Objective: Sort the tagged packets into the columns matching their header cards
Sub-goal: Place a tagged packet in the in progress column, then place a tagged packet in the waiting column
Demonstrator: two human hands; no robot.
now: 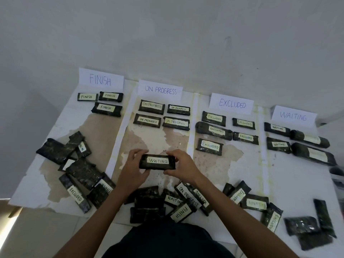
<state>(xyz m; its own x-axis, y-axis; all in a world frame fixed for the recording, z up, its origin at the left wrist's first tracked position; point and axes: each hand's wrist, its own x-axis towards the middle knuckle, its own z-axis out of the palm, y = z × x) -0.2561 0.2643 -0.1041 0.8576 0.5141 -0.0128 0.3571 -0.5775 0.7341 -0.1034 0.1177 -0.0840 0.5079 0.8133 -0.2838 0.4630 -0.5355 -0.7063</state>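
Observation:
A black packet tagged WAITING [157,161] is held level above the middle of the table, my left hand [132,171] gripping its left end and my right hand [183,167] its right end. At the back stand four header cards: FINISH [101,79], ON PROGRESS [160,89], EXCLUDED [231,103] and WAITING [293,115]. Under FINISH lie three packets [106,108], under ON PROGRESS several packets [148,120], under EXCLUDED several packets [210,146], under WAITING several packets [278,144].
Unsorted packets lie in heaps: one at the left [81,169], one at the near edge below my hands [173,202], one at the near right [255,202] and a few tag-down packets at the far right [309,228]. The white table [290,183] has worn brown patches.

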